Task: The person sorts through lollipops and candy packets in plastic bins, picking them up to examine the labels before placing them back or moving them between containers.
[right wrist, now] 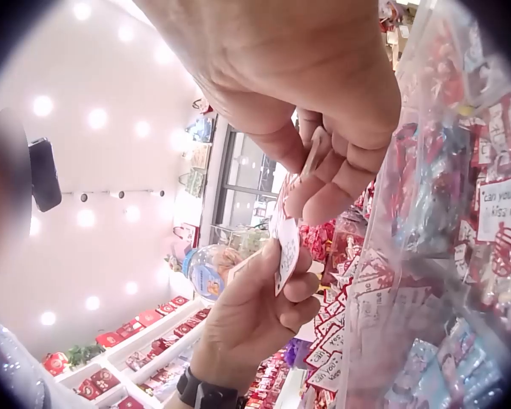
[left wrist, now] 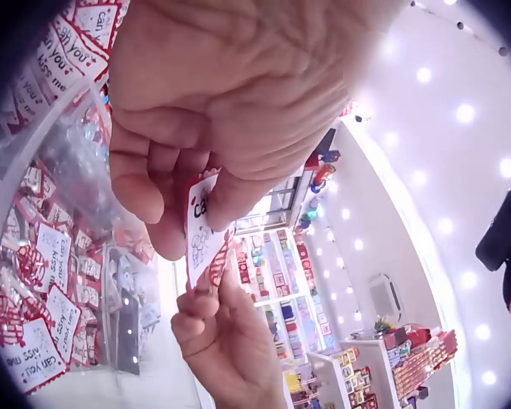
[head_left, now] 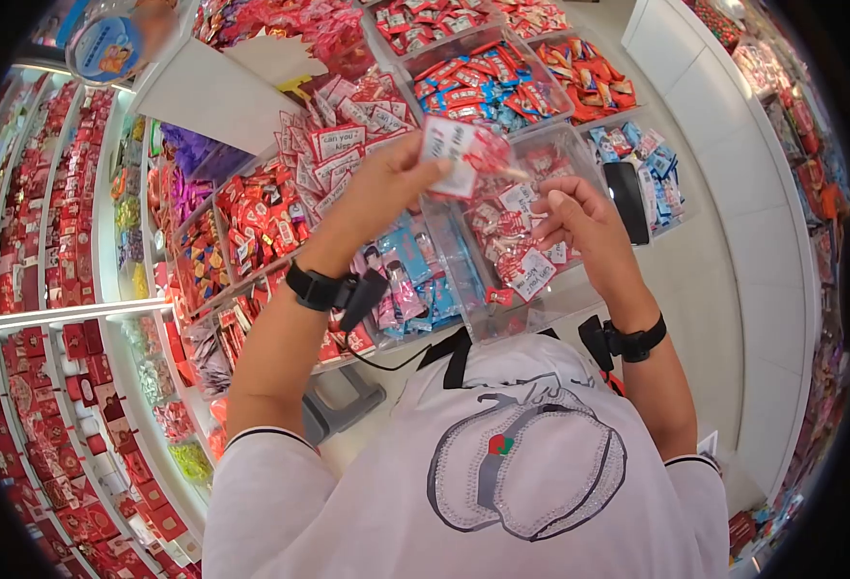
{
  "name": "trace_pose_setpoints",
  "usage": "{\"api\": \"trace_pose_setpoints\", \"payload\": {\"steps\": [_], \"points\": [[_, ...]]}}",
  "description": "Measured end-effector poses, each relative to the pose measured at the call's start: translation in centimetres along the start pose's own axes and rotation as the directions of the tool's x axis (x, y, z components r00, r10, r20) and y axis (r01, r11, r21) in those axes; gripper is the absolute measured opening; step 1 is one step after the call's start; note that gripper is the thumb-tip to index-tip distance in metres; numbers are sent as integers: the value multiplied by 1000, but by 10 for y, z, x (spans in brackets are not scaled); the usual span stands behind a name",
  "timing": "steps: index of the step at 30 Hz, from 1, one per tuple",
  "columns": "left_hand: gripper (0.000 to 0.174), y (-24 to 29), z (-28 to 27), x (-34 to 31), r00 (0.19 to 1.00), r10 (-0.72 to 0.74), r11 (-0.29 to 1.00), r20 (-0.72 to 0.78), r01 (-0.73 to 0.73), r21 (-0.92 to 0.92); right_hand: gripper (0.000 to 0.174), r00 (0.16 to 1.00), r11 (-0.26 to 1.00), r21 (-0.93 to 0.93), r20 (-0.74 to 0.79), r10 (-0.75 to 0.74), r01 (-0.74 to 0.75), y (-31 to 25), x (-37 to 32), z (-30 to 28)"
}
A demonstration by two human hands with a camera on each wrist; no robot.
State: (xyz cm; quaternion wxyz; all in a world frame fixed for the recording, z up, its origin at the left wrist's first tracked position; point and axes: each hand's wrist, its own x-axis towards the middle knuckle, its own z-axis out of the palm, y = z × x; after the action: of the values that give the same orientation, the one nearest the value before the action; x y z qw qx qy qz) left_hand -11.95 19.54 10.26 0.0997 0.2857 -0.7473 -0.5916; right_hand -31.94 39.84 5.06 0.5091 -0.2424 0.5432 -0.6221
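Observation:
My left hand (head_left: pixel 381 183) pinches a white card with a red scalloped edge and the printed words "can you kiss me" (head_left: pixel 449 154). A red-and-white wrapped lollipop (head_left: pixel 487 152) is attached to this card, its stick slanting toward my right hand (head_left: pixel 589 227). In the right wrist view, the thumb and curled fingers of that hand close around the lollipop stick (right wrist: pixel 310 162). The card (left wrist: pixel 202 230) is seen nearly edge-on in the left wrist view. Below the hands, a clear plastic bin (head_left: pixel 483 304) holds several similar lollipop cards (head_left: pixel 531 273).
A dark phone (head_left: pixel 627 203) lies at the right of the bin, over blue-wrapped sweets (head_left: pixel 664 174). More matching cards (head_left: pixel 338 143) fill the compartment at the left. A white panel (head_left: pixel 208 92) stands behind, and shelves of red packets (head_left: pixel 68 222) line the left side.

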Motion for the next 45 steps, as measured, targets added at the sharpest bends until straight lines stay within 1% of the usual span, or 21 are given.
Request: {"api": "trace_pose_setpoints", "payload": {"steps": [1,2,3,5,8,11,17,20,23,26,29,30,31,32,33,35,37,41,42,44,45], "points": [[28,5,-21,4,993,69,996,-93,-65,53,30,1000,1000,-13,-12,1,-1,0,0,-2],[28,-8,-56,16,973,166,935,-162,-103,340,31,1000,1000,-25,-24,3,-4,0,-2,-7],[28,-21,-91,27,941,276,793,-198,-106,600,32,999,999,-39,-36,6,-7,0,-3,-12],[19,-9,-128,31,924,299,635,-238,-6,773,31,998,999,-34,-52,21,-23,-1,-7,-19],[18,-23,-154,37,908,394,383,-145,-19,923,30,996,999,-38,-81,35,-38,1,-12,-22],[20,-31,-155,37,958,266,241,-105,39,970,30,994,998,-42,-103,42,-46,4,-14,-22],[16,-52,-157,42,979,187,93,-78,62,994,31,993,998,-40,-109,45,-49,7,-16,-22],[16,-71,-162,47,988,127,63,-89,81,995,30,993,998,-39,-107,40,-45,7,-17,-21],[15,-84,-160,46,986,165,73,-21,9,997,29,993,999,-35,-112,36,-41,7,-18,-19],[15,-107,-162,51,984,177,12,29,-32,999,28,993,998,-35,-115,40,-44,8,-18,-19],[16,-108,-159,43,985,175,77,14,-28,997,28,995,999,-35,-92,28,-31,9,-16,-23],[18,-107,-164,42,970,234,122,66,-96,988,28,995,999,-35,-96,26,-29,9,-17,-26],[20,-83,-153,37,960,277,170,43,-93,981,27,993,1000,-15,-113,20,-22,6,-18,-27],[22,-65,-146,35,941,335,129,47,-96,987,27,991,1000,-16,-131,0,-3,4,-21,-30],[25,-46,-139,38,927,375,202,33,-117,972,27,989,1000,-18,-144,-25,22,1,-20,-34],[27,24,-95,28,904,427,468,8,-228,853,27,982,997,-17,-172,-83,82,-6,-19,-44],[27,84,-40,20,940,340,762,-11,-268,590,27,970,989,-12,-192,-148,148,-12,-19,-52],[28,95,51,47,879,317,648,355,-474,596,26,942,971,-19,-239,-235,237,-15,-23,-64],[28,75,74,60,847,279,599,452,-521,608,26,942,973,-22,-245,-230,231,-13,-26,-68],[33,15,111,86,732,342,366,590,-682,634,25,941,976,-24,-260,-216,217,-9,-33,-75],[38,1,130,90,771,217,347,598,-634,691,25,941,977,-16,-266,-209,212,-8,-37,-79]]}}
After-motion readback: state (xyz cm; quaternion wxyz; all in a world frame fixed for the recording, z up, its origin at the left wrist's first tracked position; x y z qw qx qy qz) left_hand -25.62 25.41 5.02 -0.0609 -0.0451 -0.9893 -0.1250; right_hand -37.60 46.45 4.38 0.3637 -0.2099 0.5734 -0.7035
